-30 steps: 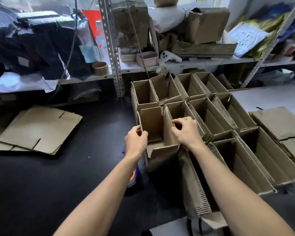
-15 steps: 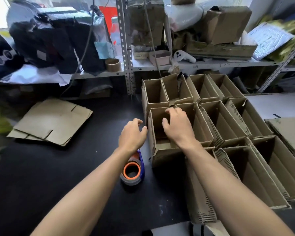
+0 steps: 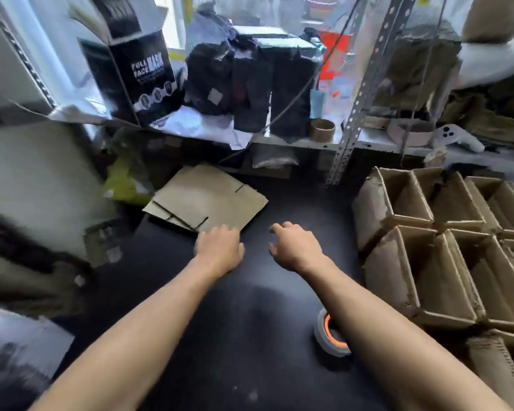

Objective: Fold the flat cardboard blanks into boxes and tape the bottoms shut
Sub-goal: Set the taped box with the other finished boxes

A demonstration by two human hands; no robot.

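On the black tabletop (image 3: 250, 366), which is filling the middle of the view, everything else is sitting around its edges. Along the far side a metal shelf (image 3: 347, 143) is carrying a black carton marked FULL FACE MASK (image 3: 143, 75), dark bags, a brown tape core (image 3: 322, 129) and a white handheld controller (image 3: 457, 137). On the right, a block of folded boxes (image 3: 445, 247) is standing open side up, packed wall to wall in rows that are running off the right edge. At the far left of the tabletop a small stack of flat cardboard blanks (image 3: 208, 200) is lying with its near corner pointing toward the hands. Both bare forearms are reaching in from the near edge. The left hand (image 3: 218, 250) is hovering palm down with its fingers loosely extended, holding nothing, its fingertips just at the near edge of the blanks; whether they are touching the cardboard cannot be told. The right hand (image 3: 296, 247) is hanging over bare tabletop near the blanks, fingers relaxed and slightly curled, also holding nothing. Near the right forearm, a tape roll (image 3: 330, 336) with an orange core is sitting on the tabletop, partly hidden by the arm and just beside the nearest boxes.
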